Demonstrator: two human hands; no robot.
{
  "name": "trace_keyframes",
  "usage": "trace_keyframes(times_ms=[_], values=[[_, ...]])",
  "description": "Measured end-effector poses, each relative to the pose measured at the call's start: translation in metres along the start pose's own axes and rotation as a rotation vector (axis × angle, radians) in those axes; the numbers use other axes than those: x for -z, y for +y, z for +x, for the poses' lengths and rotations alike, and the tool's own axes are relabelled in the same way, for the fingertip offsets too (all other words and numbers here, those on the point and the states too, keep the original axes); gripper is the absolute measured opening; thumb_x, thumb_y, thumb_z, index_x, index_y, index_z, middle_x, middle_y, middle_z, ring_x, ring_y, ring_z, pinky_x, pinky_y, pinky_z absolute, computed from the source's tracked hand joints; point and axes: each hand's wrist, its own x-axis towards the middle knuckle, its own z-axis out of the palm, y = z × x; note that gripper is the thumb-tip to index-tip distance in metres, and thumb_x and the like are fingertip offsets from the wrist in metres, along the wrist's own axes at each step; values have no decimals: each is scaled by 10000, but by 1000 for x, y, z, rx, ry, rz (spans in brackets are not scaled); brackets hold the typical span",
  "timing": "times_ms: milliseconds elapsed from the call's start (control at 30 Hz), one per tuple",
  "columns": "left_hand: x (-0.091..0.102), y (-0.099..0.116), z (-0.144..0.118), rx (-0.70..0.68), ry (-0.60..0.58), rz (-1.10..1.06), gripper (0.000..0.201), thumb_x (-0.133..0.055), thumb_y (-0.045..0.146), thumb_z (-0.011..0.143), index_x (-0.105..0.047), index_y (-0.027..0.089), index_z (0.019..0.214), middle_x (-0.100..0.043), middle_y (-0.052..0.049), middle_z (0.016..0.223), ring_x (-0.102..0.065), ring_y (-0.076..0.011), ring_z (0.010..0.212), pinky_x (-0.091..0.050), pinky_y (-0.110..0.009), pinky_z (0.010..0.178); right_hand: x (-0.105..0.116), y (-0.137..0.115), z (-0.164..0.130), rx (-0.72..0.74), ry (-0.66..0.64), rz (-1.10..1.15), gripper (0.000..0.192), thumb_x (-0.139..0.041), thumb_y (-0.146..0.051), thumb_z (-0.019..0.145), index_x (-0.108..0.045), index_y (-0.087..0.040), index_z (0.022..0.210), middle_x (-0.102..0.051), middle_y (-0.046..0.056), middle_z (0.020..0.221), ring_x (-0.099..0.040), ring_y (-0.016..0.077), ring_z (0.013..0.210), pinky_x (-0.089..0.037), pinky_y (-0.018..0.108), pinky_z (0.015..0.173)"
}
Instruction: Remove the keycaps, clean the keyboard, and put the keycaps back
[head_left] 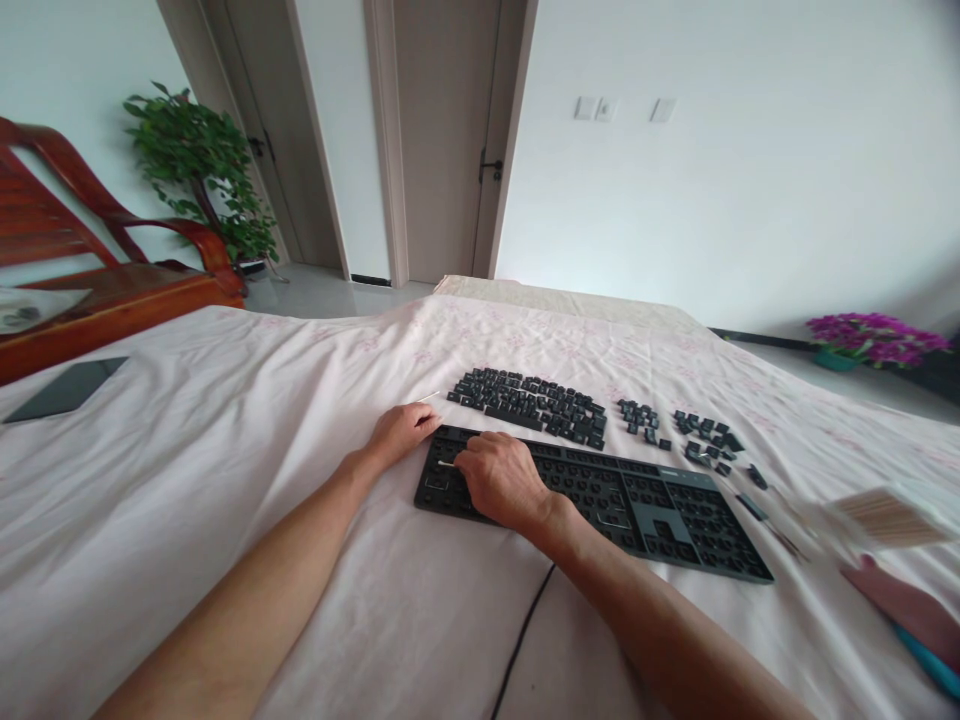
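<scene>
A dark keyboard (667, 525) with its keycaps off lies on the pink cloth, a cable running from its near side. Over its left part, my right hand (502, 475) is closed around a cotton swab (447, 463), whose white tip points left at the key switches. My left hand (405, 430) rests at the keyboard's far left corner, fingers curled; what they hold, if anything, is hidden. Just beyond that hand shows a thin white stick (428, 397). Loose black keycaps (525, 395) lie grouped behind the keyboard, with smaller groups (701, 430) farther right.
To the right are a clear box of sticks (892, 515), a slim brush-like tool (772, 525) and a blurred hand or foot (904, 600) beside something blue. A dark flat tablet-like panel (67, 388) lies left. Around stand a wooden chair (112, 220) and plants.
</scene>
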Motion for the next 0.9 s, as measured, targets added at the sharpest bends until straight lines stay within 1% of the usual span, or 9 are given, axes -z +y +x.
trace_keyframes(times_ms=[167, 333, 467, 700, 800, 900], values=[[1, 2, -1, 8, -6, 2, 294, -474, 425, 867, -675, 226, 789, -711, -1, 826, -610, -163, 756, -402, -232, 690, 2, -5, 8, 0, -18, 9, 204, -498, -166, 856, -699, -181, 824, -683, 77, 870, -581, 196, 825, -384, 292, 719], [1, 2, -1, 4, -1, 2, 299, -470, 420, 870, -675, 221, 780, -710, 0, 827, -608, -160, 757, -402, -232, 698, 8, 0, -2, -13, 24, 14, 223, -491, -170, 865, -686, -185, 759, -672, 64, 831, -563, 184, 800, -359, 292, 703], [1, 3, -1, 0, 1, 2, 311, -464, 420, 873, -678, 217, 775, -710, -5, 826, -608, -162, 754, -402, -238, 698, 8, 1, -8, -12, 41, 18, 225, -488, -172, 870, -680, -180, 753, -658, 62, 819, -547, 180, 790, -347, 291, 692], [3, 4, -1, -6, 2, 3, 299, -467, 413, 873, -683, 222, 792, -712, -10, 824, -615, -166, 761, -401, -241, 687, 11, -5, -11, 66, 32, 21, 193, -511, -153, 843, -676, -179, 747, -641, 61, 809, -529, 182, 793, -347, 304, 716], [3, 5, -1, -3, 3, 2, 298, -471, 416, 875, -684, 224, 793, -715, -10, 834, -618, -167, 767, -400, -241, 687, 7, -7, -11, 72, 46, 21, 190, -506, -154, 846, -664, -180, 744, -636, 57, 807, -520, 179, 783, -342, 307, 708], [3, 5, -1, -2, 3, 2, 295, -473, 413, 876, -685, 224, 798, -716, -8, 836, -619, -166, 769, -402, -239, 693, -1, -11, -7, 67, 70, 31, 193, -498, -155, 854, -654, -184, 745, -633, 50, 809, -515, 177, 783, -343, 305, 706]])
